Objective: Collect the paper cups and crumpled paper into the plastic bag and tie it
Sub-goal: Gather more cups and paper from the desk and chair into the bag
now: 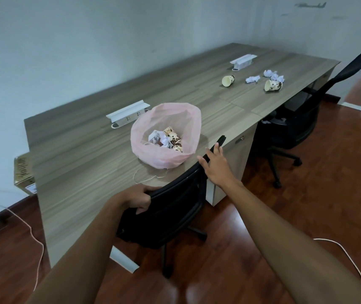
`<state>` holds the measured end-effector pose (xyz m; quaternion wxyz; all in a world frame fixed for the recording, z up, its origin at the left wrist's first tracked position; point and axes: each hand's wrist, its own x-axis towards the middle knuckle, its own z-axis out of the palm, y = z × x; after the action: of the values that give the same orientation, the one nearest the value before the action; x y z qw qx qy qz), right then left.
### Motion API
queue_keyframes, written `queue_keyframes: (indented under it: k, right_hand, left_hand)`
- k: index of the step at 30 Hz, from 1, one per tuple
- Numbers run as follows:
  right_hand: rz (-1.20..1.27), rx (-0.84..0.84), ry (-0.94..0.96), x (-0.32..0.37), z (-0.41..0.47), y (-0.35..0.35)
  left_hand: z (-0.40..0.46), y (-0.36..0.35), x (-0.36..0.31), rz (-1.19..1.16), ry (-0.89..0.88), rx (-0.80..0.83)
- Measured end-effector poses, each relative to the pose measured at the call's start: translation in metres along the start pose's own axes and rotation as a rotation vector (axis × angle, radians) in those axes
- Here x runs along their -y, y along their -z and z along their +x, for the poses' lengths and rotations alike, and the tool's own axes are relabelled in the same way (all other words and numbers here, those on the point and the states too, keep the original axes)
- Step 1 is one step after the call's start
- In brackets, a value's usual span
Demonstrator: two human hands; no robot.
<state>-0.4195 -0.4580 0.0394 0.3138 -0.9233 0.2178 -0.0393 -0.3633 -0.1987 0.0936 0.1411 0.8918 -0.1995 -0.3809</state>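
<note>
The near chair (175, 207) hides the near edge of the tabletop (83, 163) behind its black back. The left hand (135, 197) curls over the top of that chair back, so its fingertips go out of sight behind it. The pink bag (165, 137) hides most of the cups and paper (166, 139) inside; how many there are cannot be told. The far chair (295, 123) is partly tucked under the tabletop's right edge, and something small and white on its seat (266, 122) is too small to tell. A brown box (22, 172) at the left end is half hidden by the tabletop, and its writing is too blurry to read. Both arms are cut off by the bottom edge
</note>
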Motion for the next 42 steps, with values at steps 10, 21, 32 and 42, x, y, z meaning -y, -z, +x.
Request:
queue_keyframes:
  k: [10,21,32,42]
  right_hand:
    - [-0.034,-0.019,-0.031,0.011,0.001,0.002]
    - [-0.034,-0.002,-0.058,0.031,0.073,0.027]
    - [0.138,0.136,-0.307,0.046,0.171,0.009]
    - [0.252,0.075,-0.488,0.024,0.260,0.028]
  left_hand:
    - [0.009,0.001,0.008,-0.041,0.010,0.004]
    - [0.031,0.078,-0.031,0.081,0.061,0.159]
    - [0.146,0.173,-0.063,0.063,-0.205,-0.784]
    - [0.245,0.211,-0.077,0.059,-0.046,-0.863]
